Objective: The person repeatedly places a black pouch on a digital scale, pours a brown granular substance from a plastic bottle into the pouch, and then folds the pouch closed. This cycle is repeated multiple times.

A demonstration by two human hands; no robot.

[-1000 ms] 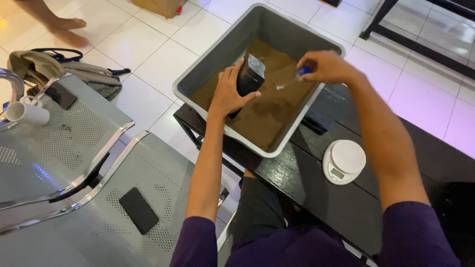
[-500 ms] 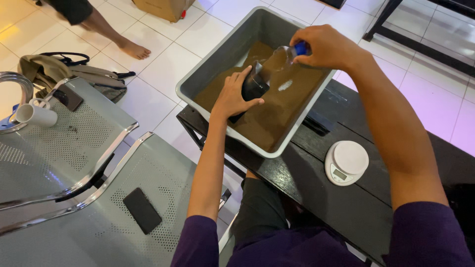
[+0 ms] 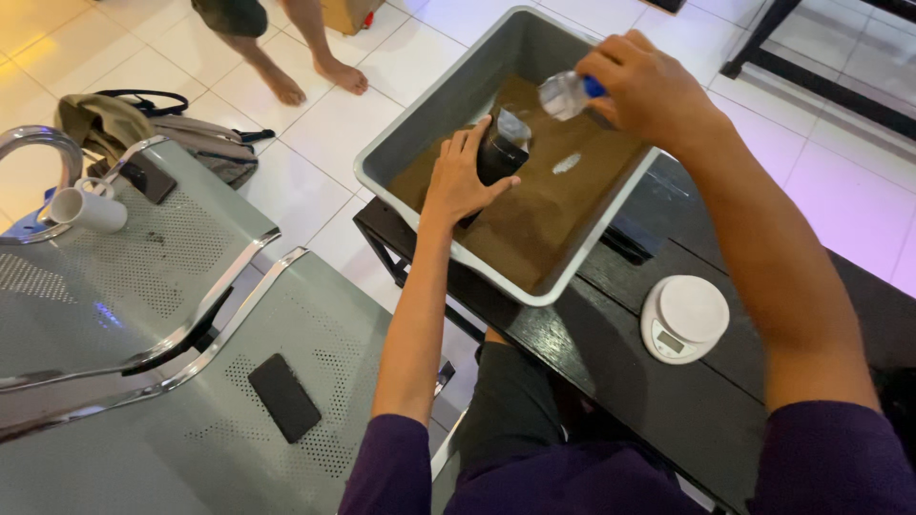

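Surface: dark wooden table [image 3: 611,381], long and narrow, on a floor of pale square tiles [image 3: 315,124].

On table: 1 grey rectangular tub [image 3: 448,105], tilted askew across the table's far edge, its bottom covered with brown powder [image 3: 544,219]. 1 round white kitchen scale [image 3: 684,319], just beside the tub's near corner.

Left hand [image 3: 458,176]: inside the tub, clasped around 1 small dark pouch [image 3: 501,153], which stands upright on the powder with its mouth open.

Right hand [image 3: 649,86]: over the tub's far side, clenched on 1 blue-handled scoop [image 3: 568,93] held above the pouch; the scoop's bowl is blurred and its contents cannot be made out.

Beside the tub, away from the scale: 2 perforated metal bench seats [image 3: 134,286], carrying 1 white mug [image 3: 86,210], 1 black phone [image 3: 284,397] and another dark flat item near the mug. 1 olive bag [image 3: 153,133] lies on the tiles beyond the bench.

Open room: bare tiles between the bench and the tub; bare tabletop between the scale and the wearer.

Cut off: 1 other person, bare feet [image 3: 315,72] only, on the tiles beyond the tub. The table's right end and a dark frame at the upper right run out of view.
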